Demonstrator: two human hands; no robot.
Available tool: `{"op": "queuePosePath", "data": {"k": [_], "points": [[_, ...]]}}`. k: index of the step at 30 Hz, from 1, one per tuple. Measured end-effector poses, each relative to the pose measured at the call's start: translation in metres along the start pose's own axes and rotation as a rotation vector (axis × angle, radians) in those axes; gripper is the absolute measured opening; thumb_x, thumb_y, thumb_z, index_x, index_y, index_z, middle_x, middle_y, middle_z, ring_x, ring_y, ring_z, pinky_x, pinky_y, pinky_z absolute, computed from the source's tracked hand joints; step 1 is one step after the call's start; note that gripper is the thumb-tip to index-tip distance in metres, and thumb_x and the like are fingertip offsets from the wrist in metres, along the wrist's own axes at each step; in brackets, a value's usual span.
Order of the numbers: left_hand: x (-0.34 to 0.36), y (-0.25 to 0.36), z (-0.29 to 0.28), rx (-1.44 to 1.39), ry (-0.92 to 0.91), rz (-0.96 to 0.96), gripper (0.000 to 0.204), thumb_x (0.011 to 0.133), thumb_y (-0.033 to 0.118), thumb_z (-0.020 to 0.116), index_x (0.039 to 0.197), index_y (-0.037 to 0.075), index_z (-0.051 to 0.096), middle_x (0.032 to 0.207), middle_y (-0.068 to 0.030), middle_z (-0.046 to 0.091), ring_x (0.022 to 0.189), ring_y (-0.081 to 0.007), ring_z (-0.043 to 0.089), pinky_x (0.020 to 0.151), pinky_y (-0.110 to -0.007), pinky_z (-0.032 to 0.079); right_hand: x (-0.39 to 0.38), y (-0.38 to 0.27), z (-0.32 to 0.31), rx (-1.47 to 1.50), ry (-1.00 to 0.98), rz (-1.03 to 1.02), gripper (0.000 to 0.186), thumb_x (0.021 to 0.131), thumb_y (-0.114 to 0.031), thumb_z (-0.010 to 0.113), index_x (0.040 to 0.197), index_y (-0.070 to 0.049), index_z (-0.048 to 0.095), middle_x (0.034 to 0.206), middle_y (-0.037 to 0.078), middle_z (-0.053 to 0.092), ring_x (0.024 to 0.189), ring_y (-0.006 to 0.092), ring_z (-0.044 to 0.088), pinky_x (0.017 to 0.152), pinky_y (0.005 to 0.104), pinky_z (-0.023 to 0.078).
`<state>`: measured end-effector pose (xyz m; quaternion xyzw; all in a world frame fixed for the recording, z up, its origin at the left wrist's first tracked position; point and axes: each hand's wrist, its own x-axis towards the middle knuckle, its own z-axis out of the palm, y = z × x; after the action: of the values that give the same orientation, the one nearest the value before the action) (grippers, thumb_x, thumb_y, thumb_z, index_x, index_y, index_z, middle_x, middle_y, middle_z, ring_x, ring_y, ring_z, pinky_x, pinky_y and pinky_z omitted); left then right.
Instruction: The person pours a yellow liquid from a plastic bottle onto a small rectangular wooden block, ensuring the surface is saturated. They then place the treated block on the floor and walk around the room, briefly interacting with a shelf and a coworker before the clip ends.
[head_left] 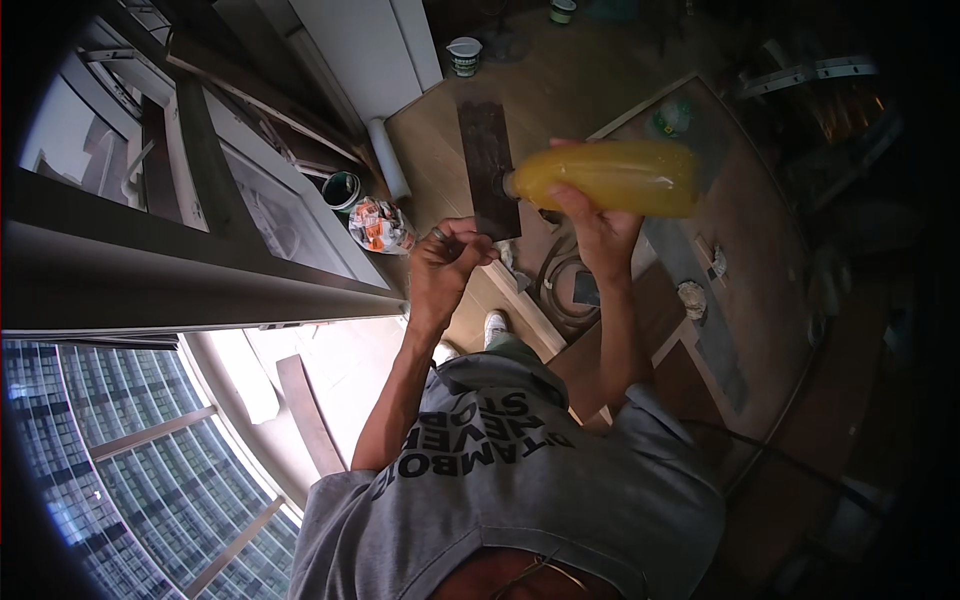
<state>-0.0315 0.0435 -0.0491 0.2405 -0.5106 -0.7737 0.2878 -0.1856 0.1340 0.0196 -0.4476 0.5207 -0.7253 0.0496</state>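
Observation:
My left hand pinches the lower end of a thin, dark brown rectangular strip, which stands out ahead of me. The fingers of my right hand wrap round a yellow plastic bottle. That bottle lies nearly level in the grip, its narrow spout pointing left at the strip's face. Spout and strip come very close; whether they touch, I cannot tell. Part of the bottle's underside is hidden by my fingers.
On the left, an open window frame stands near a dark green bucket and a crumpled white and orange bag. A white tub sits farther off. Right of my feet are a wooden strip and a crumpled pale wad.

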Motion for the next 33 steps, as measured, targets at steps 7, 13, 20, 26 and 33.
{"op": "queuePosePath", "data": {"k": [7, 13, 20, 26, 33], "points": [[0.016, 0.010, 0.032, -0.016, 0.017, 0.068, 0.015, 0.084, 0.000, 0.058, 0.099, -0.004, 0.057, 0.081, -0.0078, 0.064, 0.071, -0.0122, 0.062, 0.068, -0.024, 0.050, 0.045, 0.009, -0.012, -0.138, -0.219, -0.036, 0.029, 0.074, -0.004, 0.075, 0.100, 0.001, 0.063, 0.102, 0.009, 0.064, 0.089, 0.0146, 0.062, 0.078, 0.0276, 0.050], [0.030, 0.000, 0.039, -0.031, 0.032, 0.089, 0.015, 0.085, -0.001, 0.057, 0.100, -0.005, 0.058, 0.082, -0.0078, 0.064, 0.071, -0.0114, 0.061, 0.068, -0.023, 0.051, 0.066, 0.027, -0.022, -0.121, -0.225, -0.056, 0.026, 0.072, -0.006, 0.077, 0.094, 0.001, 0.065, 0.097, 0.010, 0.066, 0.088, 0.0179, 0.063, 0.076, 0.0296, 0.051], [0.044, -0.015, 0.035, -0.058, 0.082, 0.067, 0.016, 0.084, -0.001, 0.059, 0.100, -0.004, 0.057, 0.081, -0.0083, 0.065, 0.071, -0.0123, 0.062, 0.068, -0.023, 0.051, 0.056, 0.040, -0.053, -0.151, -0.266, 0.045, 0.018, 0.080, -0.005, 0.067, 0.096, 0.003, 0.062, 0.107, 0.013, 0.061, 0.093, 0.0173, 0.059, 0.080, 0.0280, 0.048], [0.047, -0.019, 0.034, -0.125, 0.160, 0.002, 0.016, 0.082, 0.001, 0.062, 0.097, 0.000, 0.057, 0.084, -0.0083, 0.064, 0.074, -0.0153, 0.064, 0.071, -0.025, 0.052, 0.035, 0.112, -0.111, 0.564, 0.350, 0.495, 0.034, 0.091, -0.031, 0.053, 0.101, 0.001, 0.058, 0.098, 0.012, 0.061, 0.087, 0.0198, 0.061, 0.077, 0.0322, 0.050], [0.053, -0.040, 0.024, -0.199, 0.184, -0.011, 0.016, 0.082, 0.001, 0.063, 0.097, 0.002, 0.057, 0.084, -0.0085, 0.064, 0.080, -0.0168, 0.064, 0.074, -0.025, 0.052, -0.045, 0.160, -0.083, 1.475, 0.145, 0.908, 0.046, 0.090, -0.046, 0.048, 0.103, -0.003, 0.057, 0.107, 0.013, 0.060, 0.098, 0.0220, 0.060, 0.095, 0.0411, 0.043]]}}
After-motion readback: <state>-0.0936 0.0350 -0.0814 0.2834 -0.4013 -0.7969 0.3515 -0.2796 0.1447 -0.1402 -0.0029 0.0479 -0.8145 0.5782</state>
